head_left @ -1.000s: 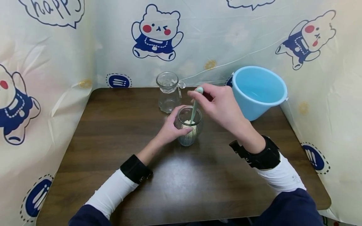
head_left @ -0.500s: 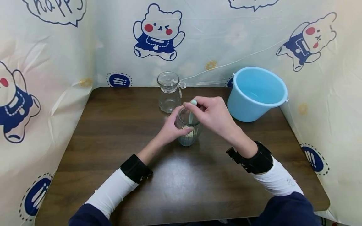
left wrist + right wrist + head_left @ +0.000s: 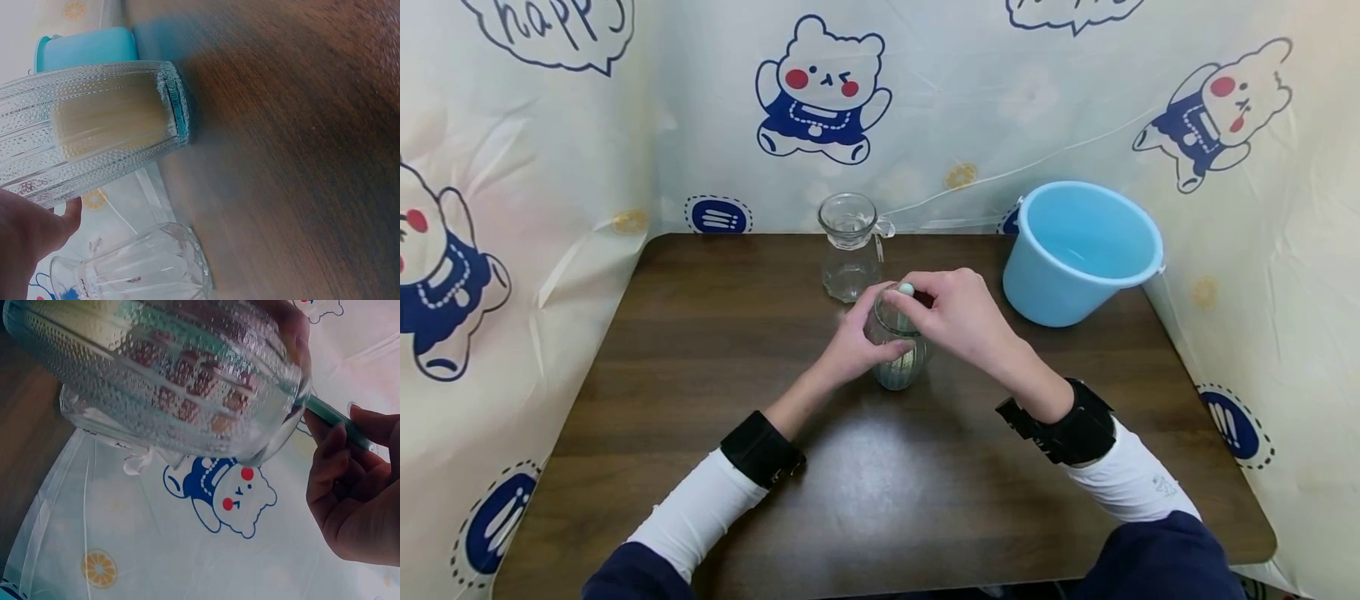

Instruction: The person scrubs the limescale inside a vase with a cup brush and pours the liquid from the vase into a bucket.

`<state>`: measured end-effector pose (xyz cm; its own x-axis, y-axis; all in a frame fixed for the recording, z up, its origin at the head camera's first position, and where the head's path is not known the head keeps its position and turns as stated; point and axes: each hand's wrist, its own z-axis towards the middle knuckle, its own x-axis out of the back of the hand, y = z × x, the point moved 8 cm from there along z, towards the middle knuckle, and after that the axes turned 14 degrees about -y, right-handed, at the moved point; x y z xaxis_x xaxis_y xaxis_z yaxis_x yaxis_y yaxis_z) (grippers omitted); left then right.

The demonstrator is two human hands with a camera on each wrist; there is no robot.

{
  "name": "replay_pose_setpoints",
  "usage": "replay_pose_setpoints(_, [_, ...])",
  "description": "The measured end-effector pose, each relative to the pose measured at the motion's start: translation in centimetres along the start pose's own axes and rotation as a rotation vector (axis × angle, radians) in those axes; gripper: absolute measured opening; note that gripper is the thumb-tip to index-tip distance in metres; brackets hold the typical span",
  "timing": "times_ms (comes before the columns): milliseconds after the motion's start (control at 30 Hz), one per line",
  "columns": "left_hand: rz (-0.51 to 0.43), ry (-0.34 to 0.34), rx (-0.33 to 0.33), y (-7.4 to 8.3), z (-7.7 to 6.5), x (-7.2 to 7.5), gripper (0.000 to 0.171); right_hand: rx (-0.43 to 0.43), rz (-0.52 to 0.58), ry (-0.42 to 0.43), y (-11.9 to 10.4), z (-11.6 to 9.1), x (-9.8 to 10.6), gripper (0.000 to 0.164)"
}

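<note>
A ribbed clear glass jar stands on the table, and my left hand grips it round its side with the thumb in front. Inside the jar is a sponge bottle brush with a cream head, pushed down near the bottom. My right hand is at the jar's mouth and pinches the brush's green handle between thumb and fingers. Only the pale knob at the handle's tip shows above my fingers in the head view. Part of the rim is hidden by the right hand.
Just behind the jar stands a clear glass vase with a ribbon at its neck. A light blue bucket is at the back right of the brown wooden table. Printed curtains surround the table's back and sides.
My right hand has moved down and slightly left, pushing the brush deeper into the jar. More of the handle is now below the rim. The left hand keeps its hold in place.
</note>
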<state>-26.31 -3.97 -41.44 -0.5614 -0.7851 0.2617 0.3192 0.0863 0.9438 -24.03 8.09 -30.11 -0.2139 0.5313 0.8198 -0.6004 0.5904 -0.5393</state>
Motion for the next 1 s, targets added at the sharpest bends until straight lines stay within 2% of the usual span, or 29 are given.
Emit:
replay_pose_setpoints(167, [0.014, 0.013, -0.012, -2.6, 0.5, 0.0, 0.083, 0.015, 0.064, 0.103, -0.4, -0.3, 2.1, 0.023])
replay_pose_setpoints(367, [0.033, 0.045, -0.04, -3.0, 0.6, 0.4, 0.085, 0.065, 0.163, 0.189, -1.7, -0.4, 5.1, 0.022])
replay_pose_setpoints(500, [0.047, 0.042, -0.05, -2.8, 0.6, 0.4, 0.083, 0.06, 0.257, 0.227, -2.1, -0.3, 6.2, 0.02])
replay_pose_setpoints(700, [0.051, 0.038, -0.043, -2.8, 0.6, 0.4, 0.083, 0.067, 0.322, 0.252, -1.8, -0.3, 5.8, 0.02])
replay_pose_setpoints(833, [0.041, 0.042, -0.033, -2.9, 0.6, 0.4, 0.082, 0.099, 0.304, 0.252, -1.4, -0.4, 4.8, 0.019])
replay_pose_setpoints(1000, [0.024, 0.034, -0.015, -3.2, 0.6, 0.4, 0.08, 0.089, 0.266, 0.199, -0.5, -0.1, 2.9, 0.02])
